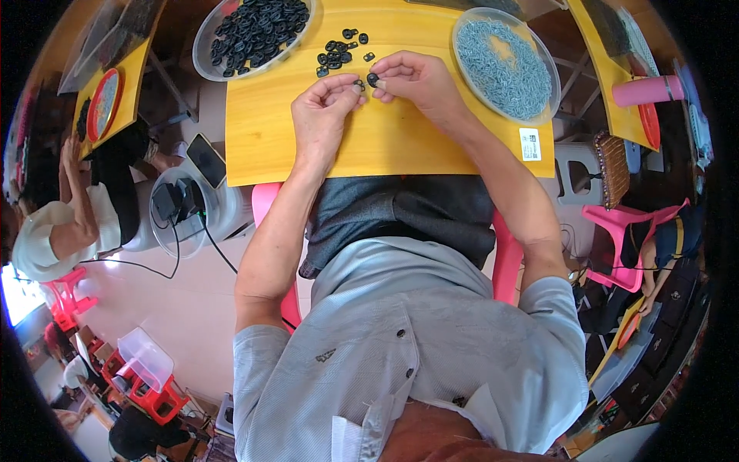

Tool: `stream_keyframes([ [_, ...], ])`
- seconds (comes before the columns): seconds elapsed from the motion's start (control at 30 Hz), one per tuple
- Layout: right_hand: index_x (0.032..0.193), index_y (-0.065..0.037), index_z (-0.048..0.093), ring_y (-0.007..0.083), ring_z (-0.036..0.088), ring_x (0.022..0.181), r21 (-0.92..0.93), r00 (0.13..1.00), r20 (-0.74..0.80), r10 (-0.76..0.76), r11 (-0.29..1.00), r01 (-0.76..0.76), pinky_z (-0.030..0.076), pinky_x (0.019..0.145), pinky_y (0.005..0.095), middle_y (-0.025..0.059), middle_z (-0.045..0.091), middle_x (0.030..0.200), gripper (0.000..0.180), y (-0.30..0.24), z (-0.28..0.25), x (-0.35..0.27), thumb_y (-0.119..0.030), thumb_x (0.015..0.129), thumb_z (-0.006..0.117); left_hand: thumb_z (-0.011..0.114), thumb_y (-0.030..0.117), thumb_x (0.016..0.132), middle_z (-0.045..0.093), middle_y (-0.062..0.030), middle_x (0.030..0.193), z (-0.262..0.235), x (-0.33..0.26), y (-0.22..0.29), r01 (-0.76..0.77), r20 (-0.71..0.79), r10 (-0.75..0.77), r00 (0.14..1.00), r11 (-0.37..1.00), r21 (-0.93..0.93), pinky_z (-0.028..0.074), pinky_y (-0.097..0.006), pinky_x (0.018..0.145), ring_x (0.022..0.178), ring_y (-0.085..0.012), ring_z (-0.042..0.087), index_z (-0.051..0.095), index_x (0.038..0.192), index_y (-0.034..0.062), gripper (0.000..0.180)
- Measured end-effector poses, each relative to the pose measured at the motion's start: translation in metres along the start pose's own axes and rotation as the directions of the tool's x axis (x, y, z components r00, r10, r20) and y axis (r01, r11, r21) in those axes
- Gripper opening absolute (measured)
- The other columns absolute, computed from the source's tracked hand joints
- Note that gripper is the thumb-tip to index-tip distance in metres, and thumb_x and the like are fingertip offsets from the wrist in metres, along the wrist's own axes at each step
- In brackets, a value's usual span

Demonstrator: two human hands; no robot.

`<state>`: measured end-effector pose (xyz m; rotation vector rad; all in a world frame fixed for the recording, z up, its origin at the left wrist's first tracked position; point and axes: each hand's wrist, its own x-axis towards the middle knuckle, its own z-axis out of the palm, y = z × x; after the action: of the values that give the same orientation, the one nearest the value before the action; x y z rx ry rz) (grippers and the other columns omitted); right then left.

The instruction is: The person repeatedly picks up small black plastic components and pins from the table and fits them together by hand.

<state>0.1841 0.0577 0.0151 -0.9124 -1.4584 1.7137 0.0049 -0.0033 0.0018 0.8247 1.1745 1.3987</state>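
left hand (327, 104) pinches black ring (359, 83) | right hand (416, 77) pinches black ring (372, 78)

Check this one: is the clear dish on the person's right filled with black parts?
No, the right dish holds small silvery-blue pieces; black parts fill the left dish.

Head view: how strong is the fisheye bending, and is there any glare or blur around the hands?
Head view: strong fisheye, the yellow board's edges bow and black corners frame the picture; a blown-out bright patch sits at the lower left rim. The left hand and right hand are evenly lit and sharp, each pinching a small black part; the clear dishes show little glare.
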Motion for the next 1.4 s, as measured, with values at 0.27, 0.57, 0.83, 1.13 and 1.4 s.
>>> stream_keyframes([
  [0.27, 0.108, 0.003, 0.065, 0.0122, 0.065, 0.079, 0.011, 1.0, -0.001, -0.013, 1.0, 0.013, 0.053, 0.075, 0.0244, 0.0073, 0.069, 0.092, 0.02, 0.002, 0.007, -0.001, -0.004, 0.088, 0.066, 0.067, -0.001, 0.088, 0.071, -0.0114, 0.09, -0.002, 0.0, -0.001, -0.004, 0.025, 0.004, 1.0, 1.0, -0.016, 0.054, -0.024, 0.073, 0.077, -0.0137, 0.067, 0.066, 0.104, -0.008, 0.017],
  [0.57, 0.107, 0.003, 0.065, 0.0101, 0.064, 0.074, -0.072, 1.0, -0.022, -0.018, 0.997, 0.017, 0.052, 0.069, 0.0227, 0.0055, 0.068, 0.087, 0.02, 0.002, 0.007, -0.001, -0.005, 0.088, 0.067, 0.067, -0.002, 0.087, 0.07, -0.0145, 0.09, -0.001, 0.001, 0.002, 0.03, 0.019, -0.029, 0.999, 0.998, -0.057, 0.056, -0.024, 0.071, 0.076, -0.0165, 0.069, 0.064, 0.103, -0.0096, 0.018],
  [0.83, 0.105, 0.004, 0.065, 0.0109, 0.063, 0.072, -0.058, 0.999, -0.038, -0.009, 0.998, 0.007, 0.052, 0.068, 0.0231, 0.0064, 0.068, 0.086, 0.018, -0.001, 0.011, -0.002, -0.004, 0.088, 0.066, 0.069, -0.001, 0.086, 0.07, -0.0156, 0.089, 0.0, 0.0, 0.009, 0.068, 0.015, -0.067, 0.998, 0.996, -0.065, 0.056, -0.025, 0.069, 0.075, -0.0174, 0.069, 0.064, 0.103, -0.0105, 0.02],
  [1.13, 0.103, 0.004, 0.065, 0.0107, 0.063, 0.071, -0.05, 0.999, -0.025, -0.022, 0.999, 0.021, 0.052, 0.068, 0.0233, 0.0067, 0.068, 0.085, 0.017, -0.002, 0.011, -0.001, -0.003, 0.088, 0.066, 0.069, -0.001, 0.086, 0.07, -0.0171, 0.087, 0.0, 0.001, 0.009, 0.094, 0.007, -0.093, 0.996, 0.993, -0.077, 0.056, -0.025, 0.068, 0.074, -0.018, 0.069, 0.063, 0.102, -0.0114, 0.02],
  [1.4, 0.101, 0.002, 0.066, 0.0092, 0.064, 0.068, -0.086, 0.997, -0.042, -0.07, 0.994, 0.066, 0.051, 0.061, 0.0215, 0.0059, 0.07, 0.081, 0.018, 0.001, 0.014, -0.001, -0.01, 0.088, 0.067, 0.068, -0.002, 0.087, 0.07, -0.0174, 0.087, 0.002, -0.001, 0.009, 0.096, 0.0, -0.096, 0.995, 0.992, -0.087, 0.057, -0.025, 0.068, 0.073, -0.0181, 0.069, 0.064, 0.102, -0.0113, 0.018],
])
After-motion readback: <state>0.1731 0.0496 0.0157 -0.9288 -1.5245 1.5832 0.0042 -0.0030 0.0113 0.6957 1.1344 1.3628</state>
